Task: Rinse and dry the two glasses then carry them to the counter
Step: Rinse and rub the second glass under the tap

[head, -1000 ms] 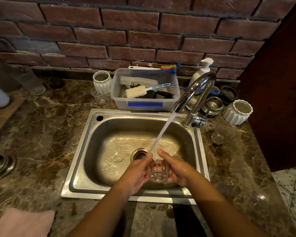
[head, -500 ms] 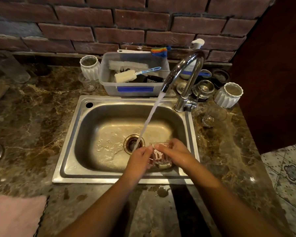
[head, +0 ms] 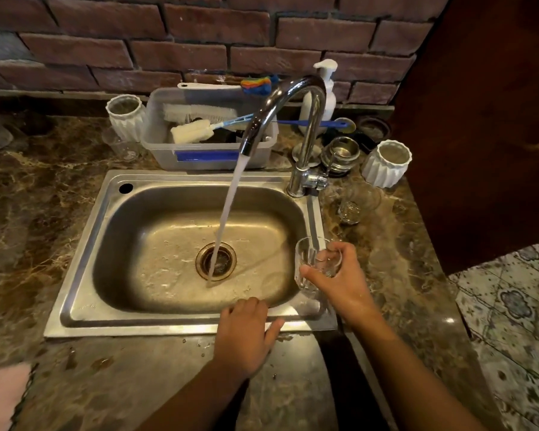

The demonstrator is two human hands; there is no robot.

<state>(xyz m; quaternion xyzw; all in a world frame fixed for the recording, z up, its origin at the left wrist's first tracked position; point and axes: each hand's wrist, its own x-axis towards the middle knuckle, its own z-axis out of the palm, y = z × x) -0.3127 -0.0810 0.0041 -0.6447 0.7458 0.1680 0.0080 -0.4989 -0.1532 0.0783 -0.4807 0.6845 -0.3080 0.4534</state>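
My right hand [head: 339, 284] grips a clear ribbed glass [head: 308, 259] above the right rim of the steel sink [head: 84, 275], tilted with its mouth toward the basin. My left hand [head: 246, 331] rests flat on the sink's front rim, holding nothing. A second clear glass [head: 355, 203] lies on its side on the marble counter to the right of the tap [head: 293, 119]. Water runs from the tap into the drain [head: 216, 261]. A pink cloth [head: 0, 393] lies at the bottom left corner.
Behind the sink stands a plastic tub [head: 206, 157] with brushes, flanked by two white ribbed cups [head: 126, 118] [head: 386, 163]. A soap pump [head: 325, 88] and steel cups [head: 339, 154] sit by the tap. A dark cabinet [head: 479, 119] rises at right, tiled floor below.
My right hand carried the glass out of the stream to the sink's right edge. My left hand let go of it and came down on the front rim.
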